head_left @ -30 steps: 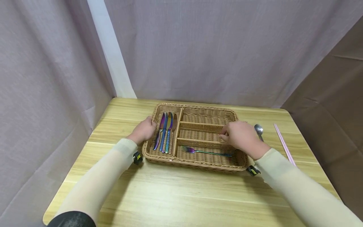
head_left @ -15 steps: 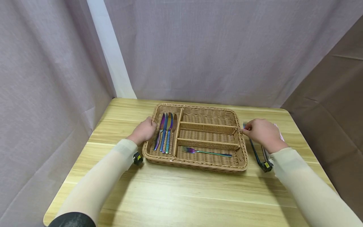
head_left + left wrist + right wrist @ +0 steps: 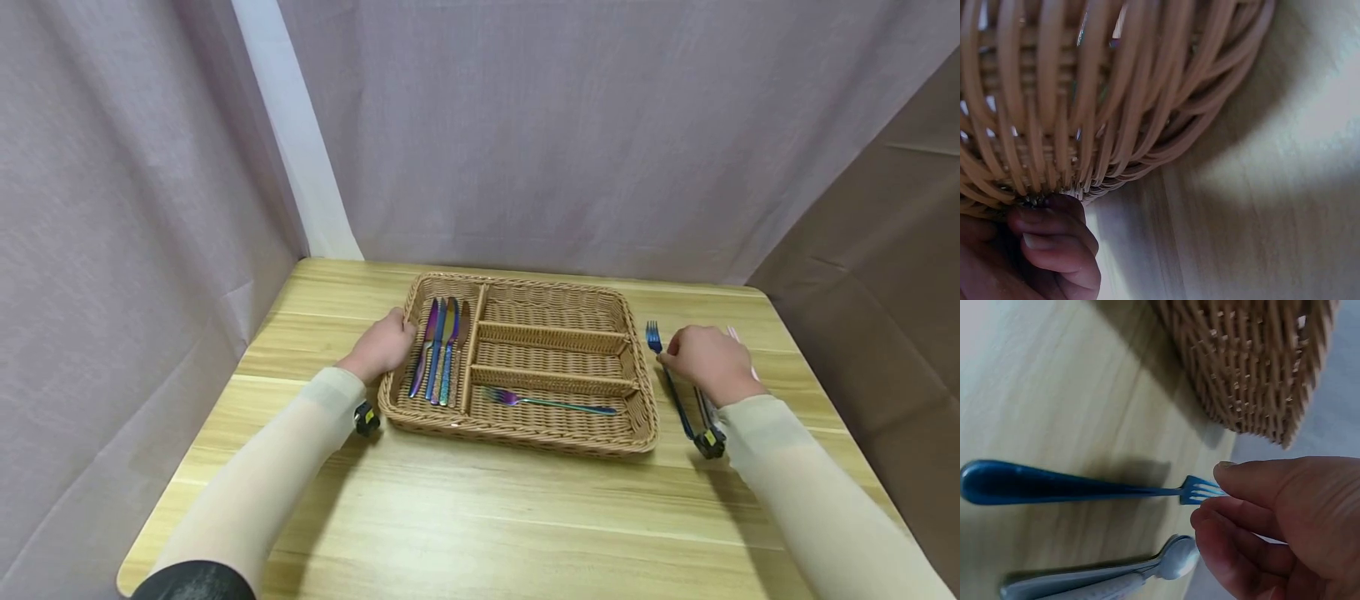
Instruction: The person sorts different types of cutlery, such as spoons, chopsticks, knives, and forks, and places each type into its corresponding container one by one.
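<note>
A wicker basket (image 3: 555, 379) with divided compartments sits on the wooden table. My left hand (image 3: 384, 343) grips its left rim; in the left wrist view, curled fingers (image 3: 1060, 247) press against the weave. Several knives (image 3: 441, 350) lie side by side in the left compartment, and a rainbow-coloured fork (image 3: 551, 403) lies in the front one. Right of the basket, a blue fork (image 3: 678, 404) lies on the table. My right hand (image 3: 708, 362) is over it, thumb and fingers apart on either side of the tines in the right wrist view, without a visible pinch.
Beside the blue fork lies a silver spoon (image 3: 1177, 557) with another handle (image 3: 1100, 589) against it. Pink chopsticks (image 3: 733, 335) are partly hidden behind my right hand. Grey curtains (image 3: 525, 142) hang behind the table (image 3: 465, 517).
My right hand has moved right, out from over the basket's compartments to the blue fork on the table. My left hand keeps its hold on the rim, and the basket stays in place.
</note>
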`<state>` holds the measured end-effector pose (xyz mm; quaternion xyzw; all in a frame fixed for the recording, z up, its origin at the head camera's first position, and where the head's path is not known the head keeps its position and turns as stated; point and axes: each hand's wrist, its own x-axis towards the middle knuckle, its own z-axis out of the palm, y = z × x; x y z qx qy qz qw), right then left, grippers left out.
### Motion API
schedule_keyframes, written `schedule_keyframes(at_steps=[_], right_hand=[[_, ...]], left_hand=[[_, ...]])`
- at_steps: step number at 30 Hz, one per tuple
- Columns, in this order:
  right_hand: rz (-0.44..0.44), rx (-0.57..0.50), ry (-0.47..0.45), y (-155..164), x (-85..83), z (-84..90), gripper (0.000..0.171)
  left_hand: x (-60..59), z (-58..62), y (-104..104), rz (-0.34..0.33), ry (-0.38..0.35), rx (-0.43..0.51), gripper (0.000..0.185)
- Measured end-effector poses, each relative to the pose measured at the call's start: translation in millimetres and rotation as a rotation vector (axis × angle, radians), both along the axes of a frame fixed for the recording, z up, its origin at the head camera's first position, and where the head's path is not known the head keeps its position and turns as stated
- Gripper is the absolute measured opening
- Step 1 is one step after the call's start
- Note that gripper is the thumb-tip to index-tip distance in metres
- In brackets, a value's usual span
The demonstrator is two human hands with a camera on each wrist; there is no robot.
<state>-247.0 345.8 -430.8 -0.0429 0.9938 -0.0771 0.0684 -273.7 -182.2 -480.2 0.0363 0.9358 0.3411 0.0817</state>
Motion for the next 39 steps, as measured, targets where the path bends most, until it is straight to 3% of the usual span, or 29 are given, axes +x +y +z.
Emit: schedule_keyframes(at_steps=[12, 18, 25, 32, 39], right_hand=[[-0.027, -0.005, -0.051, 11.4, -6.2, -20.7, 0.025], [-0.029, -0.012, -0.041, 11.5, -6.8, -24.8, 0.021], [-0.038, -0.018, -0.064, 11.6, -8.5, -30.5, 0.031], [-0.095, -0.015, -0.074, 11.0, -9.1, -33.5, 0.02], [-0.09, -0.026, -0.055, 7.9, -7.6, -33.2, 0.019]], left_hand=[[-1.7, -2.1, 0.6, 0.007, 0.008, -0.003, 0.052], [-1.5, -2.6, 1.3, 0.006, 0.001, -0.001, 0.053], [0.2, -1.5, 0.8, 0.019, -0.04, 0.056, 0.052], [1.4, -2.8, 1.1, 0.009, -0.018, 0.027, 0.051], [1.4, -1.0, 0.9, 0.009, -0.009, 0.02, 0.051]])
